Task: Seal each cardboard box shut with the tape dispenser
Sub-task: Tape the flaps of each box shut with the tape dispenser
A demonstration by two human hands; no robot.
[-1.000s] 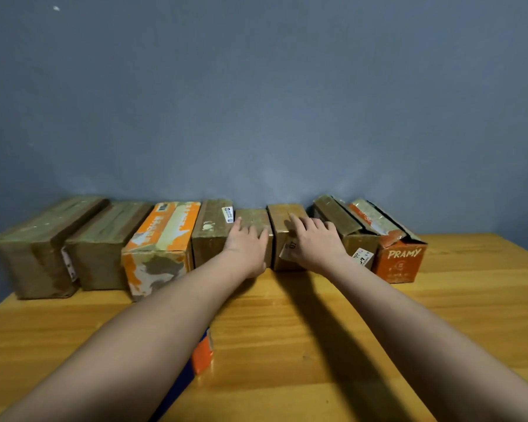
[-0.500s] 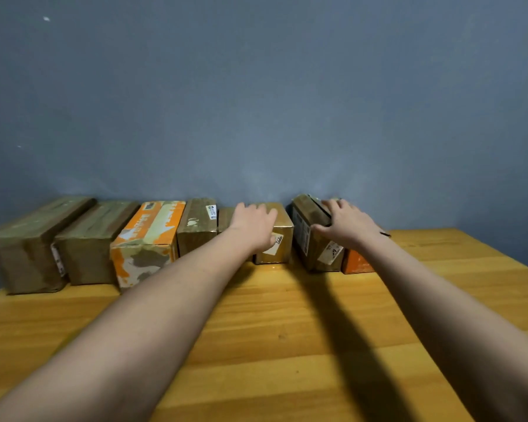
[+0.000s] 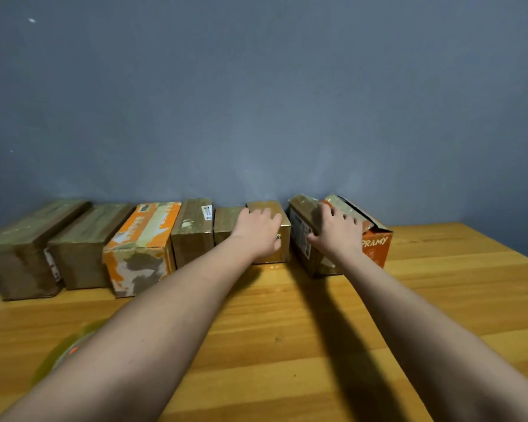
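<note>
Several taped cardboard boxes stand in a row against the blue wall on the wooden table (image 3: 439, 293). My left hand (image 3: 258, 229) lies on a small shiny tan box (image 3: 282, 239), its fingers draped over the top. My right hand (image 3: 337, 234) grips a tilted brown box (image 3: 301, 236) that leans beside the orange PRAMY box (image 3: 375, 245). At the lower left a tape roll (image 3: 64, 354) with a yellowish rim peeks out from under my left forearm; the rest of the dispenser is hidden.
Further left in the row stand an orange and white box (image 3: 141, 248), a brown box with a white label (image 3: 192, 236), a low brown box (image 3: 226, 223) and two large brown boxes (image 3: 22, 254). The table's right edge runs near the wall corner.
Both hands have shifted right along the row: the left from the low brown box to the shiny tan box, the right onto the tilted brown box. The view has also swung.
</note>
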